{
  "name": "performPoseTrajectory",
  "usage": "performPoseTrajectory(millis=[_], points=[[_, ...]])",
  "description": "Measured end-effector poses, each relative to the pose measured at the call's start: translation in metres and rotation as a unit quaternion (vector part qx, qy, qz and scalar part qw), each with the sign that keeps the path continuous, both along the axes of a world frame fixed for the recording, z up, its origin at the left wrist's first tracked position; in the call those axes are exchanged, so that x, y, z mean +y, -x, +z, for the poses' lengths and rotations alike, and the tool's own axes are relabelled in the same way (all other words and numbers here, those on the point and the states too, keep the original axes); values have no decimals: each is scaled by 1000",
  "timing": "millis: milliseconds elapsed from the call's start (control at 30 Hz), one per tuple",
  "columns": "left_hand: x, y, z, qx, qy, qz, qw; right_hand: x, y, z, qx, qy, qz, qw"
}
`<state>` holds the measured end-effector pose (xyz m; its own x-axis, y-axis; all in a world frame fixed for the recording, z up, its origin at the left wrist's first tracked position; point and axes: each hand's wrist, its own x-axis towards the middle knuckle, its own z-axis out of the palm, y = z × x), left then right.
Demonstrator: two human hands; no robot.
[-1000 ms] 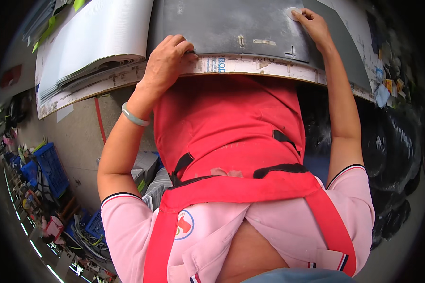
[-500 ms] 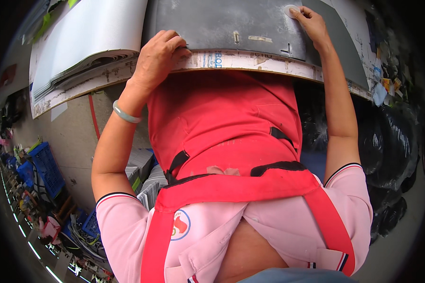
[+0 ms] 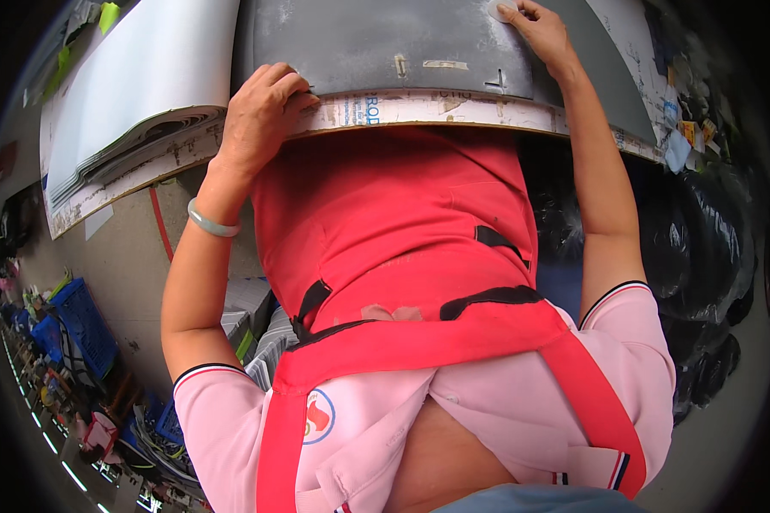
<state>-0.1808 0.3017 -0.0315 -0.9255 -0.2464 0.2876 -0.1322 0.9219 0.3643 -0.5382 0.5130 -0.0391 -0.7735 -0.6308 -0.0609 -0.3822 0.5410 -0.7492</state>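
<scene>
A dark grey board [image 3: 351, 51] with whitish smudges lies on the worktable, with small tape strips [image 3: 445, 64] and a black corner mark near its front edge. My left hand [image 3: 261, 111] is at the board's near left corner, fingers curled and thumb pressed in. A tiny dark tip shows by those fingers, but what they grip is hidden. At the board's far right, my right hand [image 3: 543, 34] pinches a white round disc [image 3: 503, 10] against the surface. The top of the picture cuts off part of the disc.
Left of the board lies a thick folded stack of white sheet material [image 3: 145, 77]. The worktable's worn front edge [image 3: 453, 104] runs before my red apron. Black plastic bags [image 3: 701, 239] stand below right; blue crates [image 3: 85, 325] are on the floor at left.
The whole view has shifted a little, so the table and both hands appear farther left. Against the board, both hands and the white disc stay in nearly the same places.
</scene>
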Motion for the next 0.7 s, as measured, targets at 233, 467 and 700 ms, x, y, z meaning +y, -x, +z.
performPoseTrajectory(millis=[233, 467, 700], points=[[2, -4, 3, -16, -5, 10, 1000, -4, 3, -12, 26, 10, 23, 999], [4, -5, -3, 27, 15, 10, 999, -4, -4, -9, 15, 28, 1, 1000], [6, -2, 9, -48, 19, 39, 998, -6, 6, -24, 40, 35, 59, 997]])
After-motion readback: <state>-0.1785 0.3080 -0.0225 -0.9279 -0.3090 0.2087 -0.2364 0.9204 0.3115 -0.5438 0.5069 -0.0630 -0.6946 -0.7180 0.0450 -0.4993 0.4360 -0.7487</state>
